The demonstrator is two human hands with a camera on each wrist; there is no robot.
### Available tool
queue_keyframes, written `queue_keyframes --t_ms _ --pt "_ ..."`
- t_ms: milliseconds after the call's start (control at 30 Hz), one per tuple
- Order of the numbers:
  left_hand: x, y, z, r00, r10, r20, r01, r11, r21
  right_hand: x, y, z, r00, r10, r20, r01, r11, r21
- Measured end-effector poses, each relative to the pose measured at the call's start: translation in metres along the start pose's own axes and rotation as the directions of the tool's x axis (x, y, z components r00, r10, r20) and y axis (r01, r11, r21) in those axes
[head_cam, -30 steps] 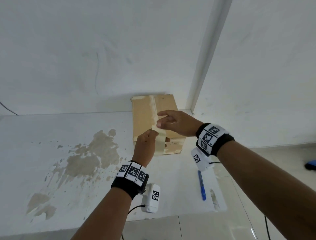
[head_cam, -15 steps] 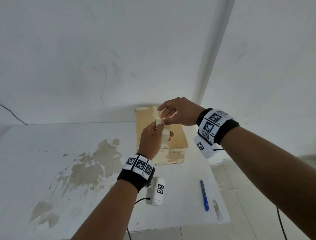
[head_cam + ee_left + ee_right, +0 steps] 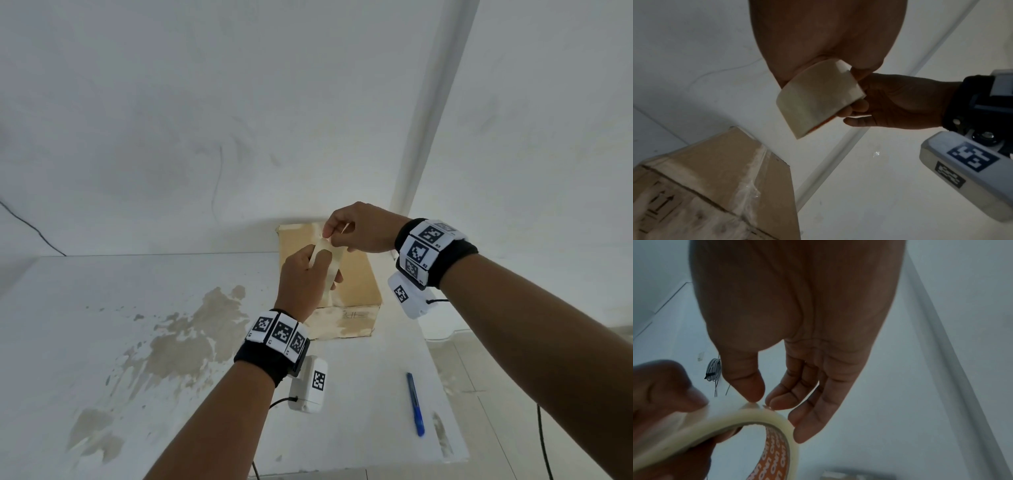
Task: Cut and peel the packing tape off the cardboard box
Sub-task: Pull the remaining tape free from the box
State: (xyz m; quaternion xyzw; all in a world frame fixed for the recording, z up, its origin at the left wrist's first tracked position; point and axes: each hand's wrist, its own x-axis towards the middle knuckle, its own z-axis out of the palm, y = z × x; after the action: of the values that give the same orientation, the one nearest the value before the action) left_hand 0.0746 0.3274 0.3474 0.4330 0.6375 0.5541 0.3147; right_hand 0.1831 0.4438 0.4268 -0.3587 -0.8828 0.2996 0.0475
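A brown cardboard box [image 3: 356, 284] stands on the white table [image 3: 102, 308] against the wall, with clear packing tape [image 3: 754, 175] along its top seam. In front of it, raised off the table, my left hand [image 3: 322, 263] grips a roll of pale tape [image 3: 330, 265] with an orange printed core [image 3: 774, 449]. My right hand [image 3: 330, 236] is at the roll's top. Its thumb and forefinger [image 3: 763, 401] pinch a small lifted bit of tape on the rim of the roll [image 3: 735, 421]. Neither hand touches the box.
A blue cutter [image 3: 415, 404] lies on the table near its right edge, in front of the box. Brown stains [image 3: 191, 339] mark the tabletop at the left. A white wall and a vertical trim strip [image 3: 428, 120] stand close behind the box. A coiled cable [image 3: 713, 369] lies farther off.
Both hands have risen from just over the box. My right hand, open a second ago, has closed its thumb and forefinger on the top of the roll that the left hand holds.
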Motion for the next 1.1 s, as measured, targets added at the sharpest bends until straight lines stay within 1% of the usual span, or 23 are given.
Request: queue_keyframes --t_ms 133,267,333,400,533,700,900,1033,1100 --pt "0.001 0.002 -0.001 1.000 0.005 0.005 -0.005 1.000 -0.006 0.002 -0.001 0.001 1.000 0.001 0.009 -0.002 1.000 0.015" --pt "0.002 0.002 -0.001 1.000 0.003 0.007 -0.003 1.000 0.029 0.002 -0.002 0.002 0.997 0.030 0.074 -0.034 0.998 0.053" --pt "0.002 0.002 -0.001 1.000 0.000 0.004 -0.001 0.999 0.044 0.001 -0.002 0.003 0.995 0.016 0.098 -0.022 0.998 0.055" --pt "0.003 0.005 -0.001 1.000 -0.003 -0.007 0.003 0.999 0.042 0.001 -0.001 0.006 0.996 0.026 0.088 -0.032 0.997 0.068" --pt "0.005 0.011 -0.004 1.000 -0.006 -0.009 0.006 1.000 0.029 0.002 0.001 0.007 0.995 0.058 0.085 -0.073 0.980 0.186" --pt "0.008 0.012 -0.006 1.000 0.007 -0.011 -0.006 1.000 0.017 0.000 -0.004 0.006 0.998 0.038 0.055 -0.048 0.980 0.194" --pt "0.010 0.008 -0.007 0.999 0.039 0.010 -0.040 0.995 0.096 -0.003 -0.004 0.006 0.997 0.024 0.071 -0.037 0.982 0.184" --pt "0.014 0.008 -0.009 0.998 0.065 -0.002 -0.064 0.991 0.120 -0.002 0.000 0.011 1.000 0.016 0.010 -0.018 0.968 0.252" --pt "0.016 0.008 -0.011 0.997 0.074 -0.001 -0.073 0.988 0.135 -0.001 0.002 0.014 0.999 0.006 -0.038 0.003 0.968 0.250"
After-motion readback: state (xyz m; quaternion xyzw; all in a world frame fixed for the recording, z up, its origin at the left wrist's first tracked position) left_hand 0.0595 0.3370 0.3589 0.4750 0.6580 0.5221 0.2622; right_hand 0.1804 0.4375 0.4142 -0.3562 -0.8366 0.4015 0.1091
